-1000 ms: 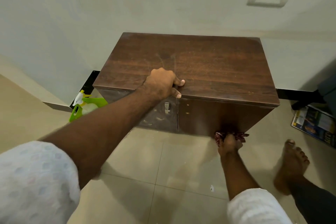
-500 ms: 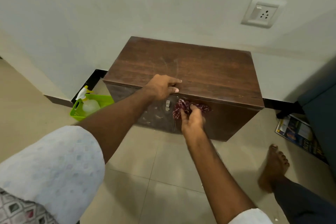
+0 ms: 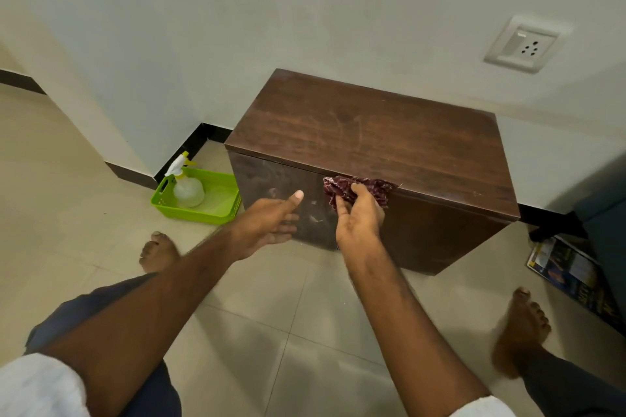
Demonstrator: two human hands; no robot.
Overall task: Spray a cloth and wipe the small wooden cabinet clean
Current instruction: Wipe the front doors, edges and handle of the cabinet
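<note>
The small dark wooden cabinet stands on the floor against the wall. My right hand grips a maroon patterned cloth and presses it to the top of the cabinet's front face, just under the top's front edge. My left hand hovers open in front of the cabinet's left door, fingers spread, holding nothing. A clear spray bottle with a white and yellow trigger stands upright in a green basket on the floor left of the cabinet.
A wall socket sits above and right of the cabinet. Magazines lie on the floor at the right, beside a dark blue piece of furniture. My bare feet rest on the beige tiles.
My left hand has let go of the cabinet top's front edge and dropped in front of the left door. My right hand with the cloth rose from the cabinet's bottom to its upper front.
</note>
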